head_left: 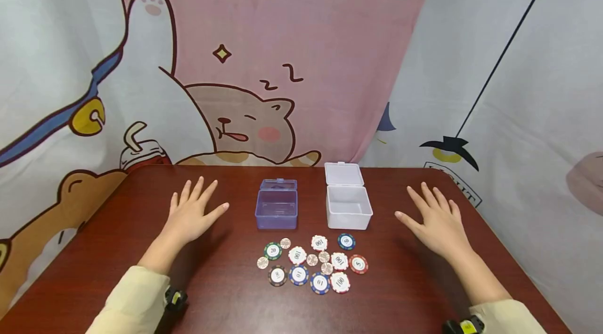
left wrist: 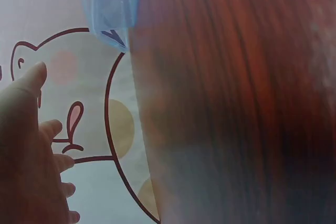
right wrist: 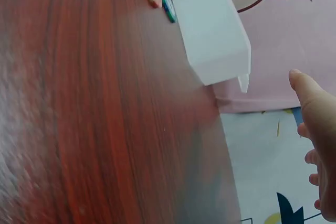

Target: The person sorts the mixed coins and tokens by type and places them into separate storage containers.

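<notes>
My left hand (head_left: 189, 219) hovers over the left part of the table with fingers spread, holding nothing. Likewise spread and free of any object, my right hand (head_left: 439, 225) is over the right part. Between them stand a clear purple box (head_left: 277, 215) and a white box (head_left: 349, 215), both with lids raised at the back. In front of the boxes lie several poker chips, among them a green chip (head_left: 272, 251), a red chip (head_left: 358, 264), a blue chip (head_left: 320, 283) and a black chip (head_left: 277, 275). Small copper-coloured coins (head_left: 312, 260) lie among the chips.
The dark red wooden table (head_left: 226, 308) reaches back to a cartoon-printed curtain (head_left: 330, 62). Black wrist cameras sit at both cuffs, the left camera (head_left: 176, 299) and the right camera (head_left: 466, 326). The white box (right wrist: 212, 32) also shows close to the right hand in the right wrist view.
</notes>
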The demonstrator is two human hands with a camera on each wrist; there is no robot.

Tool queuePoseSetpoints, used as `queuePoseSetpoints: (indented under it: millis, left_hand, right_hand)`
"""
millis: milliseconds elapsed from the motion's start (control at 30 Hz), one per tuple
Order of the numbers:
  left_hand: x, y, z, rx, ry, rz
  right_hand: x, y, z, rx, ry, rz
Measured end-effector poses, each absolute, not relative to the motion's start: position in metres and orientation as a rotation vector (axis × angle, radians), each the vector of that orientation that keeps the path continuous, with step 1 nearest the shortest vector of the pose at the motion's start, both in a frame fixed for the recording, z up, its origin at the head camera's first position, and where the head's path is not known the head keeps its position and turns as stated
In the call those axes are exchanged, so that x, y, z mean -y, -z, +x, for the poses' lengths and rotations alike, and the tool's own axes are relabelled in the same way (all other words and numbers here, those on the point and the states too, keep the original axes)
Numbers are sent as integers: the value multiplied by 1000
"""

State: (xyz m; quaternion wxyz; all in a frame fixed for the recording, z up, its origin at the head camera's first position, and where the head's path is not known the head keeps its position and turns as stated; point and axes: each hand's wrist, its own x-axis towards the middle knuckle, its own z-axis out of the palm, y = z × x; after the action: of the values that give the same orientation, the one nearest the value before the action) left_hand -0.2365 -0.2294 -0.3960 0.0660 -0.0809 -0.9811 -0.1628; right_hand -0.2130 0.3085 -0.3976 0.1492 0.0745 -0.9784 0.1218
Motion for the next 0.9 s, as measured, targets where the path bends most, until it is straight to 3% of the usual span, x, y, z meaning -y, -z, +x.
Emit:
queuePoseSetpoints:
  millis: [900]
  left_hand:
    - [190,418,-239,2711,1011,-336]
  right_hand:
    - [-250,399,-173,2535,-527,410]
